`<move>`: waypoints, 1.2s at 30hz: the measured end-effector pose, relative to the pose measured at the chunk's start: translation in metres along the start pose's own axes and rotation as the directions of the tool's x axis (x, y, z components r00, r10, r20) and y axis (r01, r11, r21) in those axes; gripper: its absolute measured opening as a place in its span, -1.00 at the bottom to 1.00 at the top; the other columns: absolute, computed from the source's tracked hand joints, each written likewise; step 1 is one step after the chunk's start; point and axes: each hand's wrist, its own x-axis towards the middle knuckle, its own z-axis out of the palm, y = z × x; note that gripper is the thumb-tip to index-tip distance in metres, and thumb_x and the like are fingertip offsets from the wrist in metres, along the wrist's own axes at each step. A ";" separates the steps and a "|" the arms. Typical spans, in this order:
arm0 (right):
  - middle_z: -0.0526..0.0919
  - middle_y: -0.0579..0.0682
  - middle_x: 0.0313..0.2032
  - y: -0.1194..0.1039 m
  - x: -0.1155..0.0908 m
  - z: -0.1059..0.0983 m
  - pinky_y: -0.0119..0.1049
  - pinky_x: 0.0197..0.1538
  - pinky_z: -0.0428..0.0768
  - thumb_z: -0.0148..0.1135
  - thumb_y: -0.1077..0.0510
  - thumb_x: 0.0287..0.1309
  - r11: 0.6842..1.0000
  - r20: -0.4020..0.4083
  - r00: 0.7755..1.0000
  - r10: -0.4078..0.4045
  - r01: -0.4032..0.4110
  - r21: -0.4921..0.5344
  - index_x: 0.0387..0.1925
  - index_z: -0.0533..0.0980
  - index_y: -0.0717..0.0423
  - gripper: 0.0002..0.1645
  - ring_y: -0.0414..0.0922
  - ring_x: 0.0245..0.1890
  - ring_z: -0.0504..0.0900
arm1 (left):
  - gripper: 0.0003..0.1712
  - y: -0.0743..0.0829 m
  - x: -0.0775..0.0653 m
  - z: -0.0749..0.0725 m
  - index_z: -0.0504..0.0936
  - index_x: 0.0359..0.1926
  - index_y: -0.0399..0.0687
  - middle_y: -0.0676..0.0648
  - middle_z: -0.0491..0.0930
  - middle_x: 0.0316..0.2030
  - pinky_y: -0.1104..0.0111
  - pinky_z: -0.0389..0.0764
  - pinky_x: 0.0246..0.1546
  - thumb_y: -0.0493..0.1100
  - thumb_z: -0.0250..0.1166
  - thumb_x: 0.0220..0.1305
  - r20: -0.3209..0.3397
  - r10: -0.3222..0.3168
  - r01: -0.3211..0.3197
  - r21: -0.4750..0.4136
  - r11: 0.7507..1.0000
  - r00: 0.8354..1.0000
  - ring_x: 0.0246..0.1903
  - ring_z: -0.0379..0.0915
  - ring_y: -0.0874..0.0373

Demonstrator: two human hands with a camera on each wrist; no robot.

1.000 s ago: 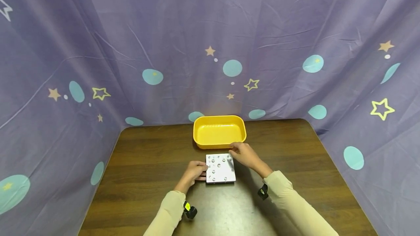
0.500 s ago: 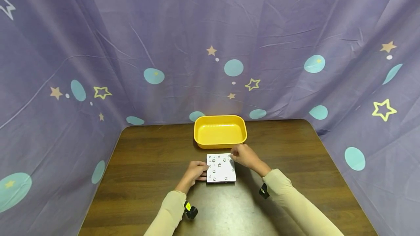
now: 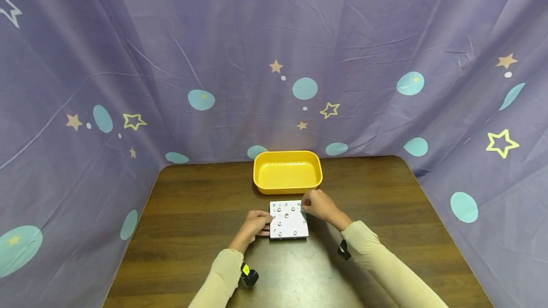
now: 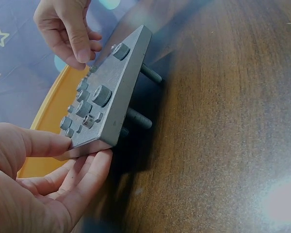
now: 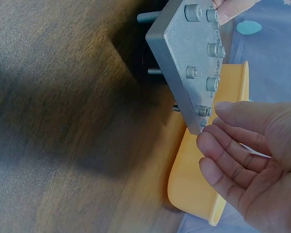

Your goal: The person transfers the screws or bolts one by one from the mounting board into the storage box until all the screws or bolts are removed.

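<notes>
A silver metal plate (image 3: 288,222) with several socket-head screws is held level, their threaded shanks (image 4: 140,119) sticking out beneath it, above the table. My left hand (image 3: 253,225) grips its left edge, thumb on the top face and fingers underneath. At the far right corner is my right hand (image 3: 318,203), its thumb and curled fingers closing around a small screw (image 5: 208,111); the fingertips partly hide the contact. Larger screws (image 4: 102,95) stand on the plate's top face.
A yellow plastic bin (image 3: 288,190) stands just beyond the plate on the brown wooden table (image 3: 192,213). A purple patterned curtain (image 3: 239,61) surrounds the table's back and sides. Both wrists wear black straps with small devices (image 3: 249,275).
My right thumb and fingers have come together and dropped slightly onto the plate's far right corner. The left hand and plate have stayed in place.
</notes>
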 end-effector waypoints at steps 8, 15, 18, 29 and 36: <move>0.74 -0.07 -0.49 -0.001 0.001 0.001 -0.28 -0.35 0.63 0.50 0.25 0.08 1.000 0.008 1.000 0.012 -0.011 -0.026 -0.45 0.72 0.11 -0.94 -0.23 -0.48 0.61 | -0.64 0.000 0.000 0.000 0.55 0.06 -0.56 -0.16 0.65 -0.32 0.26 0.80 -0.35 -0.33 0.22 0.33 0.005 0.001 -0.001 -0.014 1.000 1.000 -0.43 0.63 0.18; 0.74 -0.08 -0.47 -0.002 0.003 0.004 -0.21 -0.31 0.67 0.53 0.22 0.05 0.998 0.016 1.000 0.024 -0.023 -0.061 -0.45 0.73 0.10 -0.93 -0.19 -0.44 0.64 | -0.63 0.000 0.001 -0.001 0.55 0.05 -0.56 -0.15 0.64 -0.32 0.26 0.80 -0.35 -0.33 0.23 0.32 0.010 -0.018 0.018 -0.016 1.000 1.000 -0.43 0.63 0.17; 0.75 -0.08 -0.47 -0.001 0.004 0.005 -0.20 -0.32 0.68 0.54 0.23 0.03 0.997 0.011 1.000 0.013 -0.012 -0.082 -0.46 0.73 0.10 -0.93 -0.17 -0.44 0.66 | -0.63 0.000 0.002 0.000 0.54 0.05 -0.56 -0.14 0.63 -0.34 0.28 0.80 -0.37 -0.33 0.23 0.31 0.008 -0.020 0.020 -0.020 1.000 1.000 -0.44 0.61 0.17; 0.74 -0.11 -0.51 -0.005 0.003 0.006 -0.21 -0.41 0.65 0.53 0.27 0.00 0.992 0.004 1.000 -0.016 0.017 -0.126 -0.51 0.72 0.09 -0.91 -0.21 -0.51 0.62 | -0.62 0.001 0.002 0.000 0.55 0.05 -0.54 -0.13 0.62 -0.34 0.29 0.80 -0.38 -0.32 0.24 0.31 -0.004 -0.026 0.026 -0.020 0.999 1.000 -0.43 0.60 0.17; 0.72 -0.11 -0.53 -0.004 0.004 0.007 -0.26 -0.44 0.62 0.51 0.28 0.01 0.987 -0.007 0.999 -0.036 0.034 -0.155 -0.53 0.70 0.08 -0.89 -0.24 -0.54 0.58 | -0.62 0.001 0.002 0.000 0.55 0.05 -0.55 -0.11 0.59 -0.35 0.32 0.79 -0.39 -0.33 0.24 0.28 -0.003 -0.028 0.028 -0.023 0.999 1.000 -0.45 0.58 0.18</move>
